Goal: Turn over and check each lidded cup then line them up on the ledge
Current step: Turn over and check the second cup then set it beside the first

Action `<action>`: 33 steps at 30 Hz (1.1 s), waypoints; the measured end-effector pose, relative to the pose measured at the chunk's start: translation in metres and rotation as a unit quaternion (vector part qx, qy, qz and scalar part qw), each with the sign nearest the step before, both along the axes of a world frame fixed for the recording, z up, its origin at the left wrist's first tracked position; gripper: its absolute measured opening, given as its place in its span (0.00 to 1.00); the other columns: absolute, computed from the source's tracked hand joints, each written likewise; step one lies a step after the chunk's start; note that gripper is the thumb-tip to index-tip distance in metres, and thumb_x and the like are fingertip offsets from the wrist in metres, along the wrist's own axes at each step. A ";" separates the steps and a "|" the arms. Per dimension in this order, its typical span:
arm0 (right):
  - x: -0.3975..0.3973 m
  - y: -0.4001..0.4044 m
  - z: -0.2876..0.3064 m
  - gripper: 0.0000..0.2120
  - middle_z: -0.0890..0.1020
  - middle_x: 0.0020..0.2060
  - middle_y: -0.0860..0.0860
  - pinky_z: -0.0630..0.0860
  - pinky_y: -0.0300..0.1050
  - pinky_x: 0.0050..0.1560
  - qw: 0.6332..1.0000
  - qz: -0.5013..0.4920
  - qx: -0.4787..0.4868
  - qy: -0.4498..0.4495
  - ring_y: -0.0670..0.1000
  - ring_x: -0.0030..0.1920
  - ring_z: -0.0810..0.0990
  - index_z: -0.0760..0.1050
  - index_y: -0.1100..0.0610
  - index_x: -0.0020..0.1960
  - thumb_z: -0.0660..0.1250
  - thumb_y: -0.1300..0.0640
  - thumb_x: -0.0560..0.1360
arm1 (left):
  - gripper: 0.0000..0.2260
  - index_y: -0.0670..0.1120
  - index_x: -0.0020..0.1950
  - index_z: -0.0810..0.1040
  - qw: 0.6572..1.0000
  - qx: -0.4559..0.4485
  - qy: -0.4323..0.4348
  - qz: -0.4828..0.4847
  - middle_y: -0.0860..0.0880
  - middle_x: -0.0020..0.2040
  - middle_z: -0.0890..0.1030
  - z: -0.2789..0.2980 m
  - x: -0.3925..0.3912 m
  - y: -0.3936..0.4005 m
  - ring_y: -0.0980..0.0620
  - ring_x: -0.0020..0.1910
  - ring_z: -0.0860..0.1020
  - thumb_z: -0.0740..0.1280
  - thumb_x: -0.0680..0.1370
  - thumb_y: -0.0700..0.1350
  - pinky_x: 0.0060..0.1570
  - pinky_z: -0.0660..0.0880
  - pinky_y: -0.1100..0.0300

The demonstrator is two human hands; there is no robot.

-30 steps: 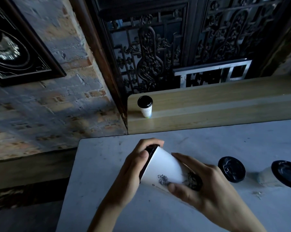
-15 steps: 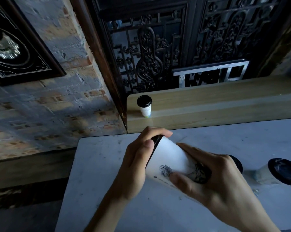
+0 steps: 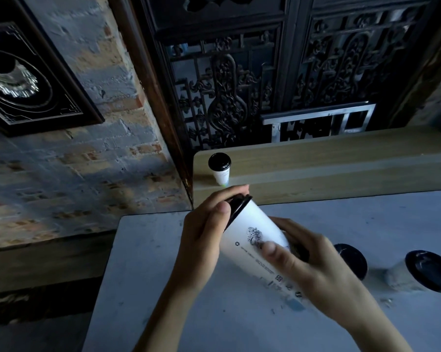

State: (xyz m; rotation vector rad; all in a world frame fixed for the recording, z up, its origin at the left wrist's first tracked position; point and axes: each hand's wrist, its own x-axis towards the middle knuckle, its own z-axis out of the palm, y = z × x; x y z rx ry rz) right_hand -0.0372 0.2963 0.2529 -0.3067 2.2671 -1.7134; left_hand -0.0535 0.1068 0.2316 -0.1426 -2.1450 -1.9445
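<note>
Both hands hold one white paper cup (image 3: 255,232) with a black lid, tilted on its side above the grey table (image 3: 163,288). My left hand (image 3: 204,240) grips the lid end, which points up and away toward the ledge. My right hand (image 3: 315,270) wraps the base end, partly blurred. Another lidded cup (image 3: 220,168) stands upright at the left end of the wooden ledge (image 3: 328,158). Two more black-lidded cups (image 3: 354,260) (image 3: 427,270) stand on the table to the right; my right hand hides part of the nearer one.
A brick wall (image 3: 87,161) with a dark framed picture (image 3: 24,80) lies to the left. A carved dark wooden screen (image 3: 239,92) rises behind the ledge. The table's left edge drops off near my left forearm.
The held cup has risen and moved away from me toward the ledge, its lid end tipping higher. Both hands moved with it and kept their grip.
</note>
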 end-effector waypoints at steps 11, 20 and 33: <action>0.008 -0.008 -0.003 0.21 0.85 0.42 0.62 0.79 0.48 0.40 0.979 0.004 -0.159 -0.126 0.55 0.40 0.85 0.83 0.54 0.54 0.71 0.39 0.70 | 0.21 0.49 0.60 0.86 0.990 0.111 -0.060 -0.057 0.44 0.62 0.87 0.001 -0.002 -0.004 0.43 0.66 0.82 0.63 0.78 0.59 0.69 0.75 0.43; 0.011 -0.021 -0.011 0.27 0.89 0.45 0.48 0.79 0.38 0.39 0.992 -0.041 -0.094 -0.077 0.45 0.42 0.87 0.77 0.45 0.62 0.70 0.36 0.66 | 0.20 0.53 0.52 0.90 0.989 0.074 -0.126 -0.012 0.49 0.53 0.90 -0.004 -0.010 -0.001 0.51 0.57 0.86 0.63 0.74 0.61 0.59 0.78 0.53; 0.011 -0.028 -0.021 0.37 0.84 0.51 0.68 0.81 0.54 0.43 0.868 0.040 -0.373 -0.325 0.64 0.42 0.85 0.83 0.63 0.61 0.79 0.35 0.63 | 0.24 0.44 0.54 0.88 0.963 0.199 -0.178 -0.021 0.29 0.51 0.85 0.000 -0.007 -0.002 0.39 0.48 0.81 0.64 0.76 0.62 0.49 0.71 0.45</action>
